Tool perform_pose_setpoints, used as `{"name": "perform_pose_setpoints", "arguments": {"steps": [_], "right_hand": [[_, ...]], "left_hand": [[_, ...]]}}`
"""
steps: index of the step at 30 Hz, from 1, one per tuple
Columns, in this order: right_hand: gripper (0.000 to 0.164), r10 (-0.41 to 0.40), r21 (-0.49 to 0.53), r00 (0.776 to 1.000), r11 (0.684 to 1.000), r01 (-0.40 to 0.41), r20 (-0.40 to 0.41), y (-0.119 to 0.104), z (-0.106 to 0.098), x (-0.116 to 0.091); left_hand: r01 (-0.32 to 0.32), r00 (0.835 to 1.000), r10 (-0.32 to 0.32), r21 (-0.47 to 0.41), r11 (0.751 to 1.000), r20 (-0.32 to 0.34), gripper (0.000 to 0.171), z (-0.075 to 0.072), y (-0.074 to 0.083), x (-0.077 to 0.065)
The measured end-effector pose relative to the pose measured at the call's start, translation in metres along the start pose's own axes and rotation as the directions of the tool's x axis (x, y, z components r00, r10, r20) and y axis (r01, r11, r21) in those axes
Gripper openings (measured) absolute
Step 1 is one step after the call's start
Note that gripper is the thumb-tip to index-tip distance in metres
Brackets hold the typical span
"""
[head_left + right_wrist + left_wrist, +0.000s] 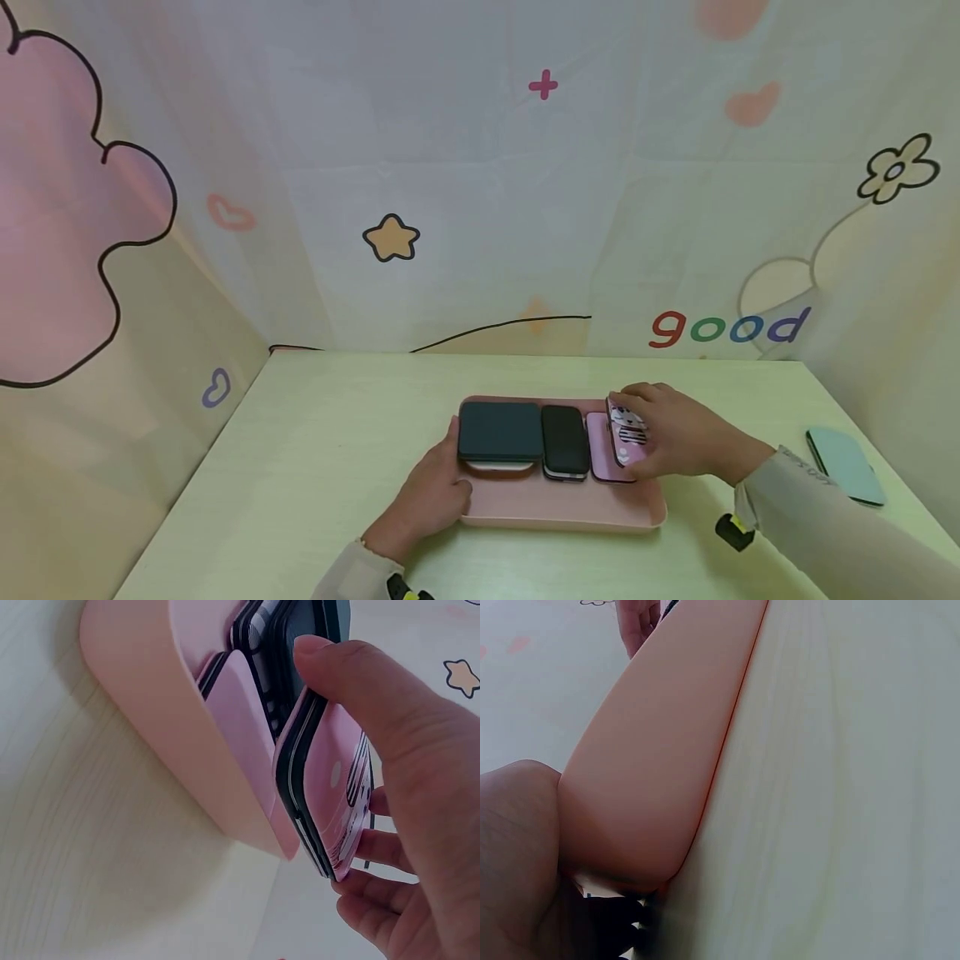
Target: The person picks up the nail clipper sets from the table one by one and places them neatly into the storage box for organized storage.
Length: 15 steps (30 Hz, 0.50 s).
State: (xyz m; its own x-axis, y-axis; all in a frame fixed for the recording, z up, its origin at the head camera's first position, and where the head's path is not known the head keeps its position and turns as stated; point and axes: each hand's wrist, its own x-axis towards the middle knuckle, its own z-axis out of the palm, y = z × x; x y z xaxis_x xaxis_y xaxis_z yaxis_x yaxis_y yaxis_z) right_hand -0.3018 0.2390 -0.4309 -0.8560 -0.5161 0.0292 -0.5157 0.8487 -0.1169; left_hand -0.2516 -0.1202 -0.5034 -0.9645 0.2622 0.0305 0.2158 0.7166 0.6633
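Observation:
My right hand (pixel 678 425) holds a pink phone (pixel 628 433) with a striped cartoon print, thumb on one edge and fingers along the opposite one. In the right wrist view this phone (pixel 330 780) is tilted, its dark side edge showing. Below it, a plain pink phone-shaped piece (pixel 602 454) lies in the pink tray (pixel 555 507). Beside that are a black phone-like piece (pixel 566 442) and a wide dark teal flat item (pixel 500 432) lying over a white one (pixel 498 466). My left hand (pixel 431 492) grips the tray's left end.
A pale green flat phone-shaped item (pixel 847 467) lies on the light wooden table (pixel 322 467), right of the tray. A printed curtain (pixel 465 167) hangs behind the table and along both sides.

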Motion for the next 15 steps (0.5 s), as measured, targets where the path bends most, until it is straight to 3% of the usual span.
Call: {"name": "perform_pose_setpoints", "arguments": {"steps": [15], "right_hand": [[0.106, 0.053, -0.019, 0.995, 0.998, -0.052, 0.089, -0.015, 0.022, 0.015]], "left_hand": [[0.008, 1.000, -0.008, 0.003, 1.000, -0.002, 0.086, 0.000, 0.000, 0.000]]}}
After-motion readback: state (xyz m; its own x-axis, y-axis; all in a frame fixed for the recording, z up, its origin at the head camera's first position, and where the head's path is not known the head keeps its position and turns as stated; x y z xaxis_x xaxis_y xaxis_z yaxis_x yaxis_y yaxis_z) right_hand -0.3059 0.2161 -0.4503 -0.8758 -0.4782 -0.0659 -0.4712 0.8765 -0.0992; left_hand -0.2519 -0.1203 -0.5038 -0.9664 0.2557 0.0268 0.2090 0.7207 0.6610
